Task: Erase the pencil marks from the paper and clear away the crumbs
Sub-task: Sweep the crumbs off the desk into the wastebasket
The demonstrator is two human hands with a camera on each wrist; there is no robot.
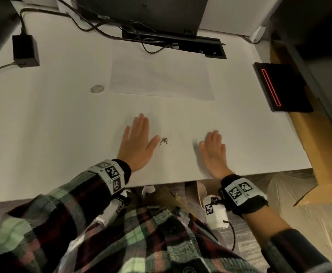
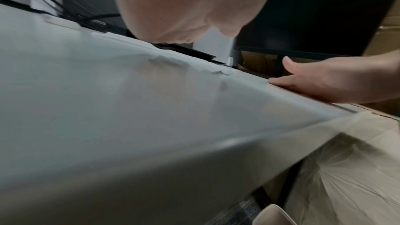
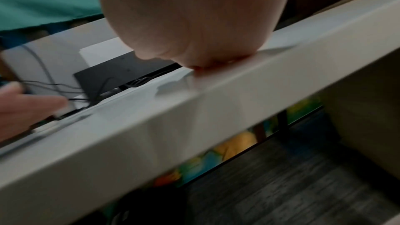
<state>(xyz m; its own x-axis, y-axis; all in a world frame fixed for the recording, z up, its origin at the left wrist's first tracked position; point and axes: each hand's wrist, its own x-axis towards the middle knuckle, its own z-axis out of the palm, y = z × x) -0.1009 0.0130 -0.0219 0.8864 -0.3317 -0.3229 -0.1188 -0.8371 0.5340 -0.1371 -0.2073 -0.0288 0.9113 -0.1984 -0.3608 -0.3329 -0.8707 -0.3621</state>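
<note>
Head view: both hands lie flat on the bench (image 1: 62,125), fingers straight, neither grip holding anything. The left hand (image 1: 136,142) sits just left of the crumbs (image 1: 163,142); the right hand (image 1: 214,152) is well apart to their right, near the front edge. The paper (image 1: 161,79) lies farther back, flat, with no marks discernible. The eraser (image 1: 97,88) rests just left of the paper.

Handling, as a judgement: the crumbs are light, loose and easily scattered; sweep them with the hand's edge, not by pinching. The paper is thin and creases readily; pin it flat.

The left wrist view alone shows the crumbs (image 2: 218,73) as a low dark smear. The right wrist view shows only the bench edge.
</note>
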